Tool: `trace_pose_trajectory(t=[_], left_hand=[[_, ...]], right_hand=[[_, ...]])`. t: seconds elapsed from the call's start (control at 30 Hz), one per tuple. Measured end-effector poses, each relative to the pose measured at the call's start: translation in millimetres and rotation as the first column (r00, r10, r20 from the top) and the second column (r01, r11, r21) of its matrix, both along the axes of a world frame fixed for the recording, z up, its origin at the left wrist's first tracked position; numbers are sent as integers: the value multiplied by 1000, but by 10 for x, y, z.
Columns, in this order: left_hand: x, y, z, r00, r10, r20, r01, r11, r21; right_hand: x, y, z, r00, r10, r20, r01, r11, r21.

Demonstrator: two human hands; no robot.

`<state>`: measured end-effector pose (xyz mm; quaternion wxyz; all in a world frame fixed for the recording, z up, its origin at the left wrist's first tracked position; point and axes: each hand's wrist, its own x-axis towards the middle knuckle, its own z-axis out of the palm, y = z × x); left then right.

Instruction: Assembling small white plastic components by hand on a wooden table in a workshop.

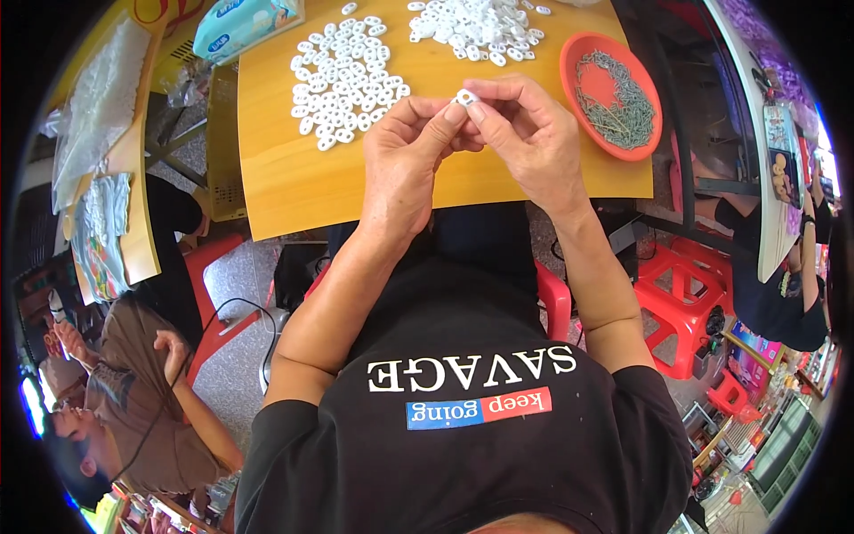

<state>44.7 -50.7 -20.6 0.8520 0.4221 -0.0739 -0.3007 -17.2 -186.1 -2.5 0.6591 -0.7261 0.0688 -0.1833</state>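
Observation:
Between the fingertips of both hands, above the near part of the table, is a small white oval plastic piece [465, 97] with a dark hole showing. My left hand [412, 147] pinches its left side with thumb and fingers. On its other side, my right hand [527, 133] grips it the same way; a screw in the fingers cannot be made out. Left of the hands lies a spread of similar white two-hole pieces [342, 84]. A denser heap of white pieces [476, 28] sits beyond the hands. To the right stands an orange-red bowl [572, 67] holding many grey screws [623, 107].
A pack of tissues [245, 25] rests at the far left corner of the yellow wooden table [302, 191]. Red plastic stools [680, 294] stand on the floor at right. Another person [133, 400] sits at lower left, and one more [783, 303] is at right.

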Motion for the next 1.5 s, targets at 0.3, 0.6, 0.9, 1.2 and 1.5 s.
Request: trace_pose_trajectory(t=[0.3,0.6,0.9,1.2,1.5], left_hand=[[143,178,-11,978,-101,183,88,993,77],[99,130,-230,855,-138,501,205,975,-80],[54,196,-19,864,-257,433,267,963,37],[135,246,-80,807,-68,587,138,988,-74],[505,669,-36,783,-132,607,47,987,154]], right_hand=[[27,40,-46,993,98,69,-113,954,277],[-22,63,65,968,249,41,-209,699,683],[-56,132,52,951,308,8,-216,648,730],[37,316,81,949,306,69,-258,634,729],[92,336,-25,945,328,-12,-257,763,594]])
